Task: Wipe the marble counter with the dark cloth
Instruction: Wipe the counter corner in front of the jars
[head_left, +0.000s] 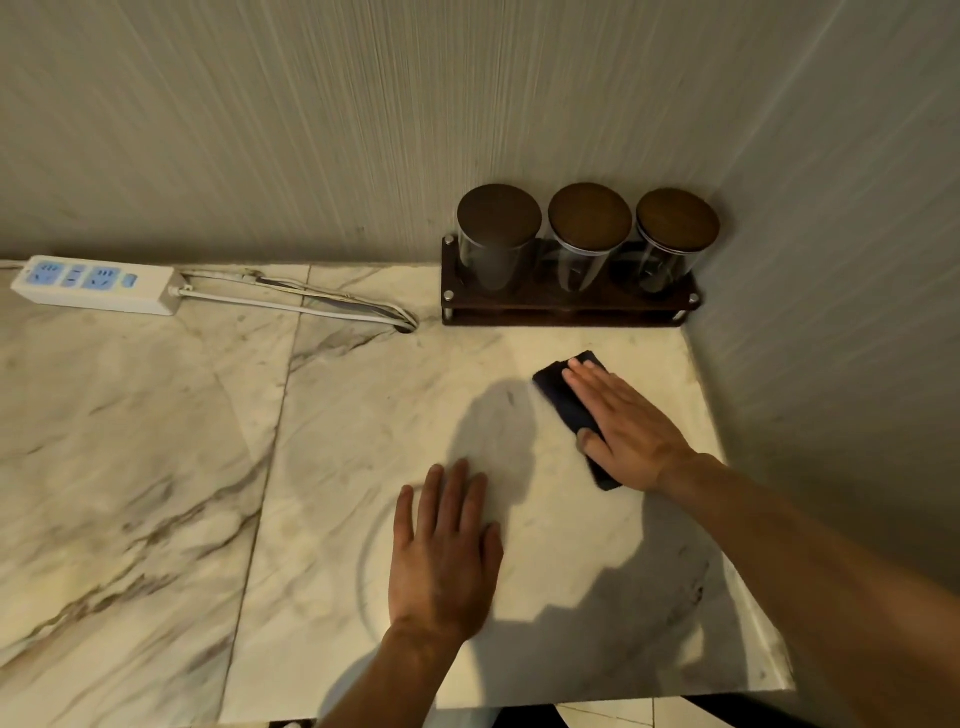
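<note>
A folded dark cloth (558, 397) lies flat on the white marble counter (363, 415), near the right wall. My right hand (626, 426) presses down on it, fingers stretched forward and the thumb at the cloth's left edge; most of the cloth is hidden under the palm. My left hand (447, 545) rests flat on the bare marble nearer to me, fingers together, holding nothing. A faint curved ring mark shows on the marble beside the left hand.
A dark wooden rack (566, 309) with three lidded glass jars (589, 234) stands in the back right corner. A white power strip (98, 283) with its cable (322, 306) lies at the back left. Walls close the back and right; the counter's front edge is near me.
</note>
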